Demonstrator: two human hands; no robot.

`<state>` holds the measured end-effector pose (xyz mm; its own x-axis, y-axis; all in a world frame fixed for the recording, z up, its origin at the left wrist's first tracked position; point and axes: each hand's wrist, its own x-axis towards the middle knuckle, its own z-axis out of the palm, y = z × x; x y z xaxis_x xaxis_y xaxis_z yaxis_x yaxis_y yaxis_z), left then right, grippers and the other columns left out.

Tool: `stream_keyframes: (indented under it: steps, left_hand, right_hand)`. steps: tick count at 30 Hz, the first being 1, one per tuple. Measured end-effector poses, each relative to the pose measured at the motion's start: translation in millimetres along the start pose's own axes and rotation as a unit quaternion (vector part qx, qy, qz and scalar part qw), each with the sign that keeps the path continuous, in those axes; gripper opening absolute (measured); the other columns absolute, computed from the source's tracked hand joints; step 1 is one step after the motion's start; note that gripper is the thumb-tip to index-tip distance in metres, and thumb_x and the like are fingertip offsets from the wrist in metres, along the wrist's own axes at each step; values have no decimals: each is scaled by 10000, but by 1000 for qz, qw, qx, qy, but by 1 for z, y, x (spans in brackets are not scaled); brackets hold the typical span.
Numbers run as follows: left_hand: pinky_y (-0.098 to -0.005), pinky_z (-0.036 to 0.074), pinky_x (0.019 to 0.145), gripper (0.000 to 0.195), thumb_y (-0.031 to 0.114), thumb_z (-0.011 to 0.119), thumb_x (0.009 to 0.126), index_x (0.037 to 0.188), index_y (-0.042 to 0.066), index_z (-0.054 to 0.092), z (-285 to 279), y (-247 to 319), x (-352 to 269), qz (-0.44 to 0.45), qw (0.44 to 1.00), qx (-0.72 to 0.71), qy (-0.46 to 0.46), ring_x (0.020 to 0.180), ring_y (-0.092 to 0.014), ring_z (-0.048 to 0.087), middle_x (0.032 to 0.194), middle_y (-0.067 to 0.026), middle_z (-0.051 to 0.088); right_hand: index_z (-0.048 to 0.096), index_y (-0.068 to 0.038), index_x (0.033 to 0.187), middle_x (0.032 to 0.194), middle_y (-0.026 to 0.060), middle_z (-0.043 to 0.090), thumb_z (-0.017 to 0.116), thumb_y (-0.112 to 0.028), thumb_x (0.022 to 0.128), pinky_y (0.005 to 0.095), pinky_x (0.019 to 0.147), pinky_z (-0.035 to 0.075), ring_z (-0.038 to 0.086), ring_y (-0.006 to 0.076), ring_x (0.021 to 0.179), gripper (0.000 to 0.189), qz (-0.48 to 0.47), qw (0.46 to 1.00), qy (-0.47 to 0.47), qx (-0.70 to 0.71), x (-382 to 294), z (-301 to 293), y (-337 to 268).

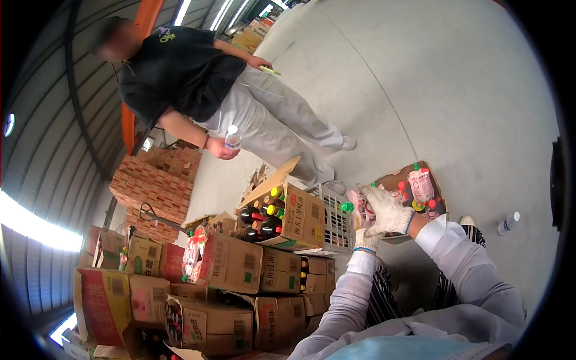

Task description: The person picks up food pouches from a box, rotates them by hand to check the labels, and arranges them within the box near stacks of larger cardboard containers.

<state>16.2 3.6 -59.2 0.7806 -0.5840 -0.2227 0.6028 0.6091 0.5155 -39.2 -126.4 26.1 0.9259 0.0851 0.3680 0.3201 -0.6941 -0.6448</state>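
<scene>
Both my hands wear white knit work gloves. Between them is a pink spouted pouch (358, 211) with a green cap, tilted towards the left. My right hand (388, 210) lies over the pouch's upper side, fingers spread across it. Below, my left hand (366, 241) grips the pouch's lower end, its fingers partly hidden. Just beyond my hands, an open cardboard box (443, 191) on the floor holds another pink pouch (421, 185) and several red-capped packages (433, 204). A grey plastic crate (335, 216) stands to the left of the held pouch.
An open carton of dark bottles (310, 218) stands left of the crate. Stacked cardboard cartons (234, 256) fill the lower left; pink pouches (194, 256) lie on one. A person (189, 76) stands ahead holding a water bottle (233, 138). Another bottle (508, 223) is on the floor at right.
</scene>
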Motion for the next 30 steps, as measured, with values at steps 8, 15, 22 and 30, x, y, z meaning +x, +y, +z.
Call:
stream_keyframes:
  steps: [8,15,22,30]
  left_hand:
    - [-422,350,1066,582,483,366,969,1383,74,363,33,0,1,0,999,48,-10,1246,-284,443,1372,-123,450]
    - [-384,555,830,467,405,378,982,1284,53,437,47,5,-9,16,998,57,14,1046,-258,604,1203,-113,577]
    - [-531,503,865,634,558,443,907,1368,131,357,24,4,-2,35,991,121,-36,1191,-326,502,1359,-125,457]
    - [-469,547,760,441,279,629,887,1233,58,468,3,6,1,29,986,141,-79,961,-295,619,1075,-126,601]
  right_hand:
    - [213,-21,1416,1322,214,406,848,-441,491,453,1034,366,433,372,1219,1198,111,991,25,73,3,-4,11]
    - [218,-111,1433,1361,154,405,845,-517,475,409,999,413,446,321,1235,1215,259,958,31,114,10,-2,8]
    - [347,-109,1360,1240,173,525,833,-480,511,408,929,456,536,342,1123,1047,287,940,92,160,19,11,31]
    - [535,-50,1093,1060,196,617,780,-381,634,413,832,482,596,355,998,617,299,931,110,180,8,7,47]
